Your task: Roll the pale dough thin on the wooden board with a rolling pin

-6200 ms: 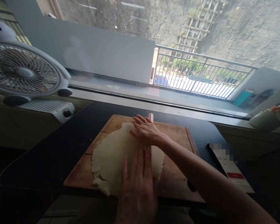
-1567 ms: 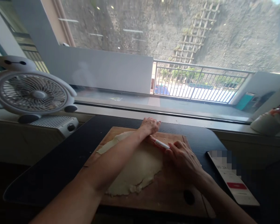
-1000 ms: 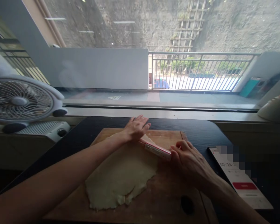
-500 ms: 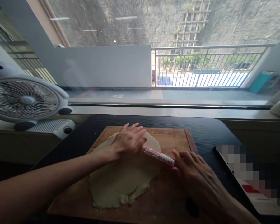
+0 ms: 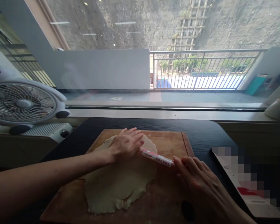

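Note:
A wide, thin sheet of pale dough (image 5: 116, 186) lies on a wooden cutting board (image 5: 170, 140), its near edge ragged and split. Across the dough's right side rests a slim rolling pin (image 5: 156, 157) in pink-and-white printed wrapping. My left hand (image 5: 126, 143) lies flat over the pin's far left end, fingers stretched out, hiding that end and some dough. My right hand (image 5: 196, 174) is closed round the pin's right end, beyond the dough's edge. Its fingertips are partly hidden.
A black table (image 5: 200, 130) carries the board and stands against the window sill (image 5: 130, 113). To the left, a white fan (image 5: 23, 102) sits by the sill. A flat, partly blurred item (image 5: 245, 191) lies at the right. A dark oval (image 5: 188, 210) marks the board's near right corner.
The view has shifted slightly, so the board and dough appear a little lower and farther left. Both hands keep their places on the rolling pin, with hardly any movement over the dough.

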Tool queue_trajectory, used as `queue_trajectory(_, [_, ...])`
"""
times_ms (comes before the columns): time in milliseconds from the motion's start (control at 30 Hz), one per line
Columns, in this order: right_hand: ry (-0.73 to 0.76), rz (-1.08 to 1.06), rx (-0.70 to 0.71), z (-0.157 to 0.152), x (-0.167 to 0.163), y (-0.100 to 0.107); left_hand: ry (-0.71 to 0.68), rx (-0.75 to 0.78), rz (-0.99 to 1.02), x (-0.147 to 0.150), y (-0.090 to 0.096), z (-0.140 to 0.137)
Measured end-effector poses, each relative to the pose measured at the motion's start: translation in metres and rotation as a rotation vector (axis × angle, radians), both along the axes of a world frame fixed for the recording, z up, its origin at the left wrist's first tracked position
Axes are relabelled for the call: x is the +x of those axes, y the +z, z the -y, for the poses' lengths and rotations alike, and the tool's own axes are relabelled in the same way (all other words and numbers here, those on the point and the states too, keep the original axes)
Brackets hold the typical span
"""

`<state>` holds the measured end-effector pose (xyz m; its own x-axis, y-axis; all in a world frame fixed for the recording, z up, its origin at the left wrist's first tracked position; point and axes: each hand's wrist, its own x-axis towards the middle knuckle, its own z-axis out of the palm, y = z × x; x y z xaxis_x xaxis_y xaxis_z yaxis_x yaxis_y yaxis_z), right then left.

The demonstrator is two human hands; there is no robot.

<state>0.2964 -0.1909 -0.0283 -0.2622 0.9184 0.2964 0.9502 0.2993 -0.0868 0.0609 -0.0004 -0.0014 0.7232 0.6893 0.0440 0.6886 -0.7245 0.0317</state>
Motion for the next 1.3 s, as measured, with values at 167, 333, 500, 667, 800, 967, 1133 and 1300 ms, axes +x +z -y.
queue_trajectory(167, [-0.057, -0.055, 0.031, -0.012, 0.009, -0.002, 0.02, 0.044, -0.001, 0.011, -0.004, -0.014])
queue_trajectory(333, [-0.204, -0.009, -0.016, -0.046, 0.022, 0.012, 0.163, 0.035, 0.115, 0.073, -0.007, -0.08])
queue_trajectory(500, [-0.177, 0.022, 0.011, -0.037, 0.017, 0.012, 0.135, 0.055, 0.13, 0.069, -0.005, -0.074])
queue_trajectory(667, [0.007, 0.002, 0.068, -0.006, 0.009, -0.002, 0.002, -0.01, 0.033, 0.014, -0.001, -0.014])
queue_trajectory(800, [-0.016, -0.015, 0.063, -0.012, 0.015, -0.005, -0.008, -0.034, 0.004, 0.016, 0.003, -0.015])
queue_trajectory(967, [-0.169, 0.016, 0.033, -0.045, 0.026, 0.005, 0.072, -0.027, 0.07, 0.067, -0.001, -0.071])
queue_trajectory(1133, [-0.193, 0.053, 0.025, -0.045, 0.025, 0.012, 0.117, -0.01, 0.086, 0.079, -0.001, -0.083])
queue_trajectory(1300, [-0.025, 0.024, 0.085, -0.01, 0.015, 0.007, 0.025, -0.088, 0.015, 0.025, -0.003, -0.031])
